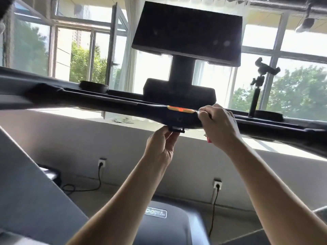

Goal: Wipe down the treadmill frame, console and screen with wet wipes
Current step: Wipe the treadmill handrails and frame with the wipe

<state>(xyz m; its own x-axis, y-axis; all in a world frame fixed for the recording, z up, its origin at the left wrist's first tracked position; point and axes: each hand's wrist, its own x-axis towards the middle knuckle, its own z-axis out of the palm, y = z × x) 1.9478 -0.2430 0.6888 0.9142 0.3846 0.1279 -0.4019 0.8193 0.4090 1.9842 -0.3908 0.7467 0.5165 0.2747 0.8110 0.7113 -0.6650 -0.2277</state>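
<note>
Seen from below, the right hand (pixel 219 126), fingers curled round a white wet wipe (pixel 234 121), presses it to the treadmill's console bar (pixel 106 103) just beside the orange button (pixel 180 109), while the left hand (pixel 161 147) pinches a small black clip (pixel 177 129) (under the bar's middle), beneath the dark screen (pixel 187 30).

Screen (pixel 187 30) showing matte black; console bar (pixel 106 101) and clip (pixel 176 129) appearing black; button (pixel 180 109) glowing orange-red; wipe (pixel 235 125) showing white; motor cover (pixel 177 227) appearing grey.
</note>
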